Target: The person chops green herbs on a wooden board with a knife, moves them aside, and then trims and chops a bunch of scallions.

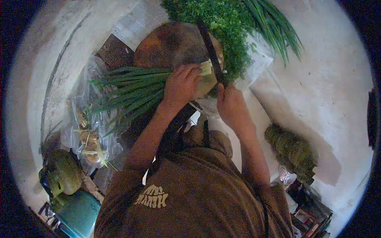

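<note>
A bunch of green onions (135,81) lies across the round wooden chopping block (170,45), its leaves fanning off to the left. My left hand (184,83) is closed over the bunch, and the pale cut ends show just past my fingertips. In my right hand (230,102) is the handle of a long dark knife (210,47). Its blade points away from me over the block's right side, close beside the pale ends. A few small white pieces sit on the block to the right of the blade.
Beyond the block is a heap of chopped greens (234,31), with long whole green onions (279,33) at its right. Crumpled clear plastic (91,119) with root scraps lies at left. A dark bundled sack (291,148) stands at right, a teal bin (79,210) at lower left.
</note>
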Available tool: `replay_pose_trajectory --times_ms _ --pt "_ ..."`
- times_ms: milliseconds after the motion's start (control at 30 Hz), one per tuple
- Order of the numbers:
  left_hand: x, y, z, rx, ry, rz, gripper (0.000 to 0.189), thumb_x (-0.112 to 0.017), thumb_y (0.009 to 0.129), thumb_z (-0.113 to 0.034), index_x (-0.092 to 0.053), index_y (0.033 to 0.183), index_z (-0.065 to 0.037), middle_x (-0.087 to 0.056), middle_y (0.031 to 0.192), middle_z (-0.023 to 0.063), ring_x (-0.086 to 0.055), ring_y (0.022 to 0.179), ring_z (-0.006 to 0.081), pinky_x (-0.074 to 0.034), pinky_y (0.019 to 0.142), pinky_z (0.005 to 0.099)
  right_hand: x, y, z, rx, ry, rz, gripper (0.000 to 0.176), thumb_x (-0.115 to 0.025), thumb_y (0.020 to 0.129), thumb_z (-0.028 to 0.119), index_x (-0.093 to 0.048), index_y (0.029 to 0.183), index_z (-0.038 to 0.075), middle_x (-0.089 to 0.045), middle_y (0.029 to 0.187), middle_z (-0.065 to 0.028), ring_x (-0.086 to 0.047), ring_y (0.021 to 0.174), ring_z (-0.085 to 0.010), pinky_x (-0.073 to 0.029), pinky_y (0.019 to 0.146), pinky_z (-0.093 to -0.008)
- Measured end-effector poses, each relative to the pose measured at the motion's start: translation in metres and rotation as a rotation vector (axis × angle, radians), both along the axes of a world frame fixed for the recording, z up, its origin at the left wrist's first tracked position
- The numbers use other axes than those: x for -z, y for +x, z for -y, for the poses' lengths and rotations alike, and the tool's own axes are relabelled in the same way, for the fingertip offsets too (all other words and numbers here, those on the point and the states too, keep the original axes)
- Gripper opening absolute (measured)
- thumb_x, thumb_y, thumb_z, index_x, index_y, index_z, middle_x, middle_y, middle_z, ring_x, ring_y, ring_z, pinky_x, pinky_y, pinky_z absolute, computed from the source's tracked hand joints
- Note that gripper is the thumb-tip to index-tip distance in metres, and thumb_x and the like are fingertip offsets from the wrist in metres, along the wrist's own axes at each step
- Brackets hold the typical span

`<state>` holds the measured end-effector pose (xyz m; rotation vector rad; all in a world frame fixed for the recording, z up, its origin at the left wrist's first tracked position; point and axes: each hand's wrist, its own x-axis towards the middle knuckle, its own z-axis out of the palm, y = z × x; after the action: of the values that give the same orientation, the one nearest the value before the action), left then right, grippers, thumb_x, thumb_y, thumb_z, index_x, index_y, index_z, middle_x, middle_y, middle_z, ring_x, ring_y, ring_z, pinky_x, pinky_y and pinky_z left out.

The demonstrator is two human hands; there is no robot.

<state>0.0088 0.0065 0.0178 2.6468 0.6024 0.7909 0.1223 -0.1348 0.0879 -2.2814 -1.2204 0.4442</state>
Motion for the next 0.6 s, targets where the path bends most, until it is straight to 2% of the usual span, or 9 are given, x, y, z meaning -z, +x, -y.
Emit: replay_pose_trajectory --times_ms 100,200,300,500,600 --pt "0.0 0.0 0.0 -0.008 -0.016 -0.017 0.026 -0.065 0.083 -0.019 -0.064 0.107 -0.008 -0.062 0.113 0.006 -0.059 0.103 0.0263 -0.05 0.09 0.0384 -0.006 0.005 0.0 0.017 -0.062 -0.115 0.033 -0.047 0.099 0.025 -0.05 0.094 -0.008 -0.059 0.078 -0.0342 -0.059 0.075 -0.0528 -0.046 0.065 -0.0587" --pt "-0.001 0.0 0.002 -0.02 -0.001 -0.002 0.024 -0.065 0.083 -0.018 -0.064 0.105 -0.008 -0.062 0.115 0.0062 -0.059 0.103 0.0265 -0.049 0.091 0.0388 -0.003 0.008 0.004 0.023 -0.123 -0.1 0.034 -0.047 0.099 0.025 -0.052 0.093 -0.009 -0.059 0.077 -0.0346 -0.059 0.076 -0.0527 -0.046 0.066 -0.0586" --pt "0.0 -0.001 0.002 -0.024 -0.007 -0.025 0.023 -0.064 0.083 -0.017 -0.063 0.104 -0.007 -0.062 0.116 0.0063 -0.059 0.104 0.0269 -0.049 0.092 0.0385 -0.016 0.013 0.006 0.027 -0.097 -0.093 0.028 -0.047 0.1 0.021 -0.051 0.097 -0.006 -0.059 0.082 -0.0351 -0.056 0.083 -0.0535 -0.041 0.07 -0.0604" --pt "-0.002 -0.004 0.0 -0.001 -0.083 -0.059 0.026 -0.065 0.083 -0.018 -0.062 0.106 -0.007 -0.061 0.117 0.0069 -0.058 0.107 0.0289 -0.047 0.095 0.041 -0.016 0.008 0.013 0.041 -0.073 -0.102 0.028 -0.047 0.1 0.022 -0.05 0.096 -0.005 -0.058 0.079 -0.0341 -0.056 0.08 -0.054 -0.041 0.069 -0.0603" --pt "-0.001 -0.004 -0.002 -0.009 -0.05 -0.038 0.024 -0.066 0.086 -0.017 -0.063 0.107 -0.005 -0.062 0.117 0.0101 -0.058 0.105 0.0331 -0.049 0.091 0.0419 -0.018 -0.003 0.007 0.08 -0.082 -0.197 0.029 -0.046 0.1 0.021 -0.05 0.094 -0.006 -0.058 0.078 -0.0344 -0.056 0.079 -0.0537 -0.042 0.067 -0.0597"
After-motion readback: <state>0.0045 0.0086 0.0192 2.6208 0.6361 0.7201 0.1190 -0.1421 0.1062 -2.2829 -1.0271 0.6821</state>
